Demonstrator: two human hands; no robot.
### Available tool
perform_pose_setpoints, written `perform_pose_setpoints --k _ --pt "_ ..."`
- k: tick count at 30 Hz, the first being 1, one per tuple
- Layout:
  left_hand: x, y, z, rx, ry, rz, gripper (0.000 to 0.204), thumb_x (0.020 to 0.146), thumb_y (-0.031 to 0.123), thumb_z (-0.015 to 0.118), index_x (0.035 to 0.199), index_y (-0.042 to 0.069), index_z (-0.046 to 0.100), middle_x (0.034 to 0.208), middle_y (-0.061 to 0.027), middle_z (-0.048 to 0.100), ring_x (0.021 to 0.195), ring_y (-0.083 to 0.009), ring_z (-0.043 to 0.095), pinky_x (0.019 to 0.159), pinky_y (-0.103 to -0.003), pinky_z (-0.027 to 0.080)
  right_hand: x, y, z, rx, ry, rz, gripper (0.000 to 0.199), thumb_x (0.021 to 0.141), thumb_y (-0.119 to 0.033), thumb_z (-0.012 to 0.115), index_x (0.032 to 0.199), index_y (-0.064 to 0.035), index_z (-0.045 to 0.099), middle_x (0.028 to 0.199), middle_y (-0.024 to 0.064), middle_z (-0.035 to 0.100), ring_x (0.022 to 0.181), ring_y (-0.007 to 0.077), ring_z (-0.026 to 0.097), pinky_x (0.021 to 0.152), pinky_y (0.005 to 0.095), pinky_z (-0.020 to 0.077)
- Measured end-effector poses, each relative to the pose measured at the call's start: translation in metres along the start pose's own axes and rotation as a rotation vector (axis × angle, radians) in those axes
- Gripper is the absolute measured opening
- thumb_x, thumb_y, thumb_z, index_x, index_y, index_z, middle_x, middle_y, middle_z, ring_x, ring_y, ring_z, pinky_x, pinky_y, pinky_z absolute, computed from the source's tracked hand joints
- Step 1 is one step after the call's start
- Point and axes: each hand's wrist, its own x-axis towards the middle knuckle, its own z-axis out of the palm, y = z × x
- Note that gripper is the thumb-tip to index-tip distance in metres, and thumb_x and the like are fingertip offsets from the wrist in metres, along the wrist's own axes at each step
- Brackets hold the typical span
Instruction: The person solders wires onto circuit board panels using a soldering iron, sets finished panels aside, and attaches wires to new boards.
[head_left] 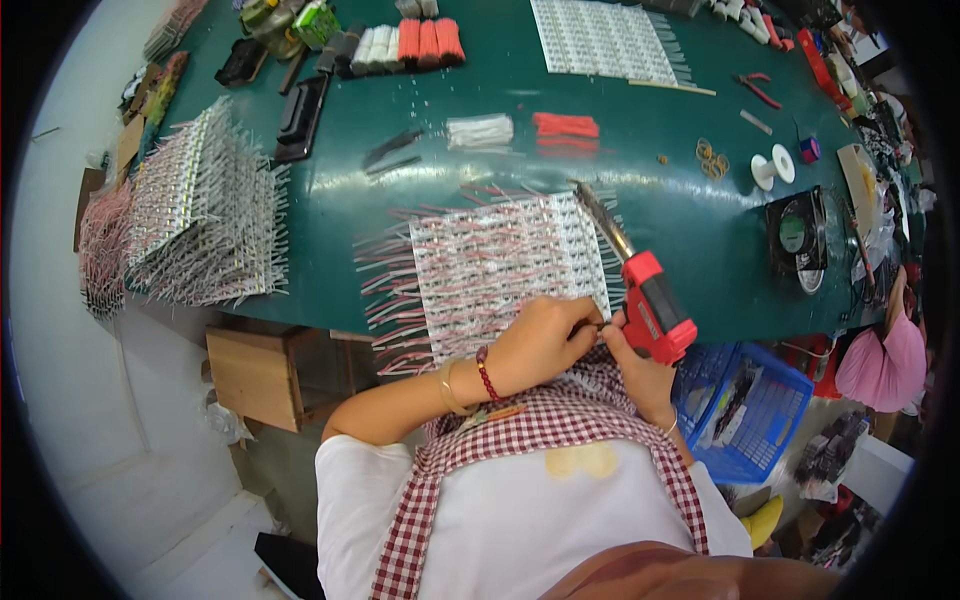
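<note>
the left hand pinches a dark strip — the right hand grips a red soldering gun, tip best held steady, clear of the wired sheet.

We're seeing a black fan standing near the right end of the green table, with a small blue-and-purple cube, tan rubber bands and red-handled pliers lying farther back. Below table level we're getting a cardboard box sitting left and a blue crate sitting right, holding dark and pale items. We're also catching a person in pink at far right.
</note>
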Motion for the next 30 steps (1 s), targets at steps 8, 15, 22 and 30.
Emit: perform_pose_setpoints --k 8,15,22,30 --pt "0.001 -0.002 -0.003 -0.014 -0.021 0.007 0.011 0.079 0.005 0.066 0.088 -0.001 0.066 0.076 -0.0140 0.066 0.067 -0.0238 0.066 0.060 -0.032 0.050 0.000 0.001 -0.002 0.047 0.002 0.036 0.014 0.084 -0.005 0.070 0.096 -0.0026 0.062 0.087 -0.0008 0.061 0.075 0.0060 0.056 0.066 0.0223 0.0466" --pt "0.001 0.005 -0.003 0.054 0.006 0.144 0.012 0.080 0.000 0.064 0.092 0.002 0.066 0.080 -0.0118 0.063 0.070 -0.0269 0.064 0.059 -0.035 0.050 0.009 0.009 -0.011 0.271 -0.067 0.080 0.050 0.083 -0.016 0.072 0.122 0.0019 0.047 0.085 0.0062 0.058 0.071 0.0127 0.057 0.066 0.0259 0.0474" --pt "0.010 0.005 -0.008 0.002 -0.021 0.108 0.012 0.078 -0.001 0.064 0.089 0.003 0.065 0.080 -0.0119 0.058 0.073 -0.0288 0.060 0.063 -0.037 0.048 0.012 0.010 -0.013 0.231 -0.070 0.031 0.052 0.083 -0.020 0.073 0.122 0.0021 0.046 0.084 0.0061 0.058 0.072 0.0128 0.056 0.064 0.0256 0.0468" --pt "0.056 -0.060 -0.081 0.697 0.208 0.329 0.022 0.070 -0.003 0.065 0.091 0.004 0.066 0.077 -0.0096 0.054 0.074 -0.0268 0.055 0.065 -0.036 0.046 0.029 0.008 -0.041 0.245 -0.026 -0.052 0.054 0.089 -0.036 0.064 0.123 0.0027 0.048 0.077 0.0063 0.060 0.060 0.0114 0.056 0.053 0.0230 0.0443"
